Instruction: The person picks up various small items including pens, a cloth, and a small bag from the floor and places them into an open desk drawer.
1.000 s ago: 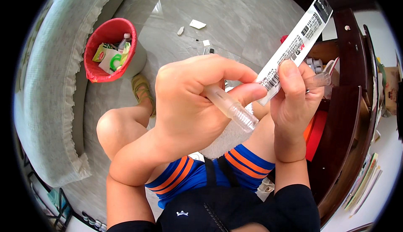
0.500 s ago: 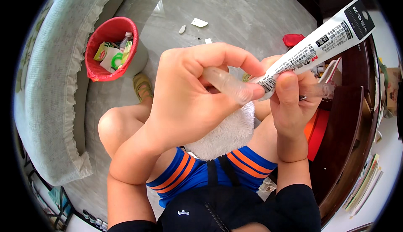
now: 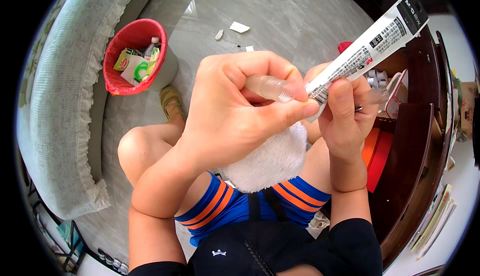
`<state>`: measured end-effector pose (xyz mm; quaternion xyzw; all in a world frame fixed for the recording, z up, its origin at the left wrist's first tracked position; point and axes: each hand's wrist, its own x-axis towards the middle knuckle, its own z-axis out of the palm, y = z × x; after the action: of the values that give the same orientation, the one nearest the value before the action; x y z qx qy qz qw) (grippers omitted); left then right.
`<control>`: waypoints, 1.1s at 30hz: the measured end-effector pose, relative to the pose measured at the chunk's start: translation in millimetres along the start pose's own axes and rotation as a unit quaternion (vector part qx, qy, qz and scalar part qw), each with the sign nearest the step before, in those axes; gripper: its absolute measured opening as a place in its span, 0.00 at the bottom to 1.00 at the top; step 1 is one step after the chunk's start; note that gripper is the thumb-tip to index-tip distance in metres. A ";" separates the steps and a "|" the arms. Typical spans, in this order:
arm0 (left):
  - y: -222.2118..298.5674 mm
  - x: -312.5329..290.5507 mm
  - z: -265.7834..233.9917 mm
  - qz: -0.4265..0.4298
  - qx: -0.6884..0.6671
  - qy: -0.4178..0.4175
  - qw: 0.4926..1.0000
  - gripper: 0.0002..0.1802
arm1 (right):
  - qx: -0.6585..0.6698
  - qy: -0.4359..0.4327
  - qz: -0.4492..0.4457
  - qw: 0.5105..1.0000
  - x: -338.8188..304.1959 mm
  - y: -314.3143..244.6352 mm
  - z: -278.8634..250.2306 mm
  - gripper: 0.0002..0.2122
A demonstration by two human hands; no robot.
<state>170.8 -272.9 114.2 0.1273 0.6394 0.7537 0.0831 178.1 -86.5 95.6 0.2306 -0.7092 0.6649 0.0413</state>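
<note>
grey floor [image 3: 290,6], left hand [image 3: 227,108] holding clear tube [image 3: 267,87], right hand [image 3: 346,123] holding white packet [image 3: 371,51] (and seemingly another tube [image 3: 376,96])

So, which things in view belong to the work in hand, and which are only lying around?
In hand:
white packet, held between left hand and right hand
clear ridged tube in left hand
another clear tube in right hand

Only around:
white scraps on floor
red-lined bin
fluffy white cloth

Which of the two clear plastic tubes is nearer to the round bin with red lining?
The clear plastic tube in the left hand; the other clear tube is in the right hand, farther from the bin.
</note>
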 end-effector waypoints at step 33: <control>-220.3 -108.0 -1.2 0.021 0.339 0.209 0.917 0.23 | 0.126 0.233 0.133 0.955 -109.7 26.4 17.1 0.12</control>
<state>265.1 -268.0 -112.1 0.0010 0.8564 0.5032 -0.1161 269.9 -72.9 29.2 -0.0240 -0.6149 0.7834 0.0875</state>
